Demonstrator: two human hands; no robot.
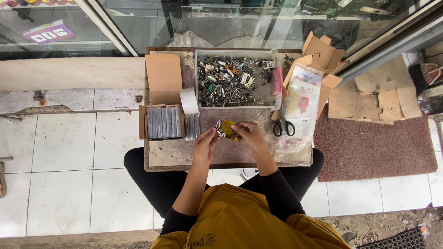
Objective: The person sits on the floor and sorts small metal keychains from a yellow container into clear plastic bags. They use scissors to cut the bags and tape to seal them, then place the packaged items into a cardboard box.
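Over the middle of a low wooden table (170, 154), both my hands meet on a small yellow packet with a silvery metal part (224, 128) at its left end. My left hand (205, 144) pinches the packet's lower left side. My right hand (249, 133) grips it from the right, fingers curled over it. Just beyond the hands stands a shallow white tray (197, 78) full of several small metal parts.
An open cardboard box of grey packets (162, 122) and a roll of white tape (188, 100) sit on the left. Black-handled scissors (284, 125) lie on clear plastic bags (300, 110) at the right, beside open cardboard boxes (322, 53). A reddish mat (374, 147) covers the floor to the right.
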